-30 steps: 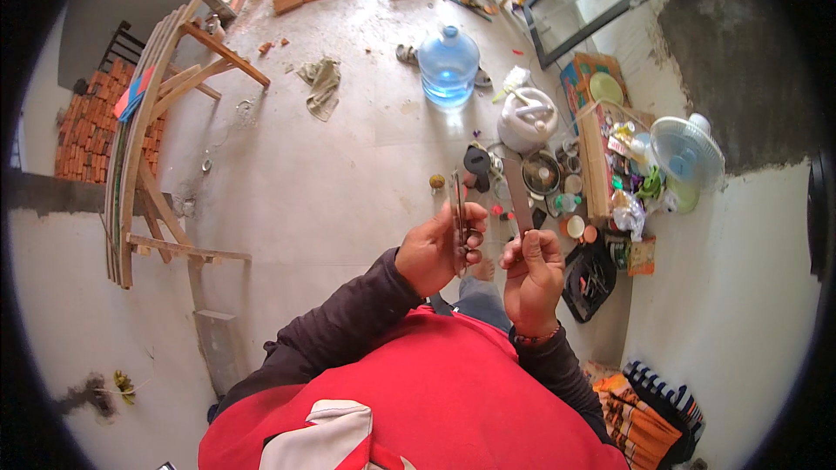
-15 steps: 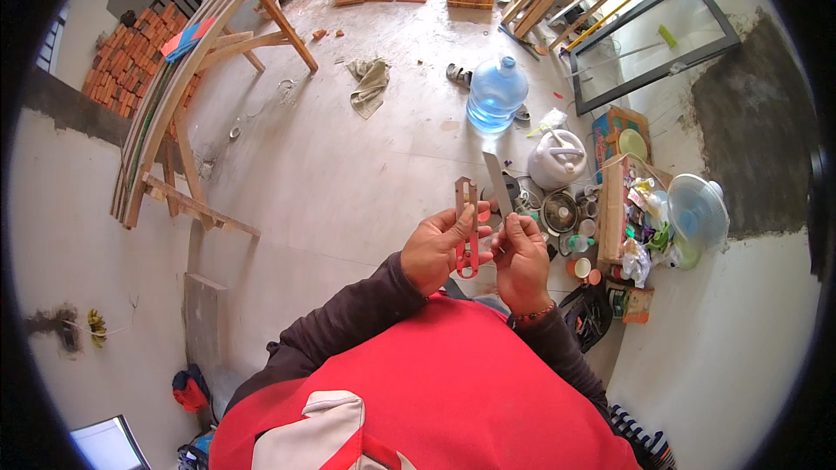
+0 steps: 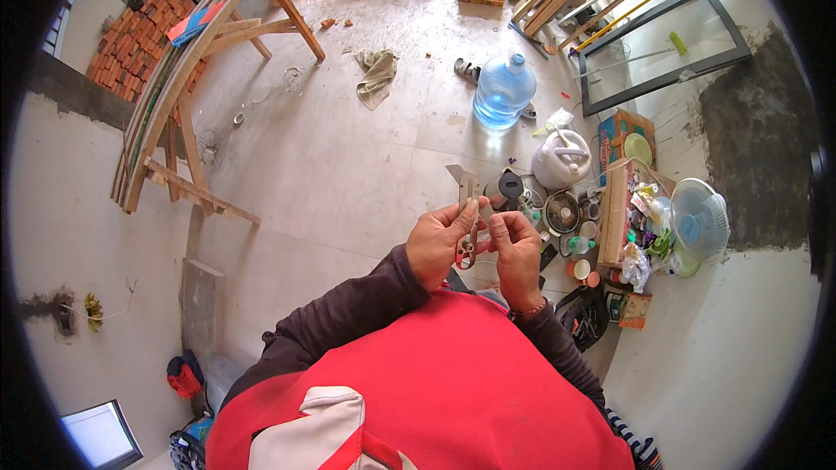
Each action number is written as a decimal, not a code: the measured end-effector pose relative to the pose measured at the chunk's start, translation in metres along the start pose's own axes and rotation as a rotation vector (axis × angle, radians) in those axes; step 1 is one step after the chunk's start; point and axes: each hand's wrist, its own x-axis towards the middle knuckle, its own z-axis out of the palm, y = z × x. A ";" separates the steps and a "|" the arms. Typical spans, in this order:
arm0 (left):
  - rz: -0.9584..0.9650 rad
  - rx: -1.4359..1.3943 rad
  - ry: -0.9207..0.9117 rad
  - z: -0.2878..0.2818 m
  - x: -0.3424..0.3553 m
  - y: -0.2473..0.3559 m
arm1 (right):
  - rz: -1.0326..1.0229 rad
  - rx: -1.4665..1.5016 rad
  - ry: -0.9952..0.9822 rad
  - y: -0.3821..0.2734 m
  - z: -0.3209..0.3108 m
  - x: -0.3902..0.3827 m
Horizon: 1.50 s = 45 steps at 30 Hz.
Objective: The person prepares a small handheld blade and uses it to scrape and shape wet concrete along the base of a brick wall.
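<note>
My left hand (image 3: 433, 246) grips a utility knife (image 3: 468, 231) with a red, slotted handle, thumb pressed on its face. A flat grey blade (image 3: 457, 176) with a slanted tip lies along the handle and sticks out past its far end. Close beside it on the right, my right hand (image 3: 520, 263) is closed, its thumb and forefinger pinched together near the handle. Whatever those fingertips hold, if anything, is too small to make out. Both hands are in front of my red top.
Beyond my hands stand a big blue water bottle (image 3: 505, 91) and a white jug (image 3: 561, 159). A kettle (image 3: 503, 189), a round pot (image 3: 562, 211) and cups crowd the floor at right, near a cluttered wooden box (image 3: 615, 213). A wooden trestle (image 3: 187, 78) stands at left; a cloth (image 3: 376, 78) lies ahead.
The blade has gone from my right hand onto the knife handle in my left hand. My right hand's fingers have drawn into a pinch beside the handle. The view has shifted slightly.
</note>
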 end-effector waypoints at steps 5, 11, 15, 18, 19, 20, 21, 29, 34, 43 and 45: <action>0.038 -0.012 0.082 -0.004 0.008 -0.006 | -0.295 -0.381 0.014 -0.003 -0.007 -0.016; 0.027 -0.143 0.010 -0.004 0.010 -0.008 | -0.485 -0.520 -0.071 -0.010 -0.002 -0.016; 0.012 -0.188 0.022 -0.001 0.011 -0.010 | -0.487 -0.525 -0.076 -0.010 -0.001 -0.017; 0.015 -0.120 0.000 -0.003 0.012 -0.012 | -0.428 -0.496 -0.091 -0.012 -0.001 -0.019; 0.021 -0.082 -0.012 -0.004 0.012 -0.012 | -0.443 -0.519 -0.096 -0.013 -0.001 -0.019; 0.013 -0.081 0.000 -0.005 0.012 -0.012 | -0.459 -0.540 -0.101 -0.014 -0.003 -0.019; 0.004 -0.080 0.013 -0.006 0.011 -0.012 | -0.472 -0.562 -0.105 -0.014 -0.004 -0.019; -0.034 0.003 0.073 -0.007 0.007 -0.015 | -0.440 -0.554 -0.099 -0.021 -0.006 -0.023; -0.011 0.043 0.060 -0.009 0.008 -0.018 | -0.434 -0.563 -0.114 -0.020 -0.009 -0.023; 0.019 0.055 0.053 -0.007 0.011 -0.017 | -0.381 -0.521 -0.106 -0.017 -0.010 -0.018; 0.033 0.089 0.076 -0.007 0.011 -0.016 | -0.492 -0.575 -0.134 -0.015 -0.012 -0.014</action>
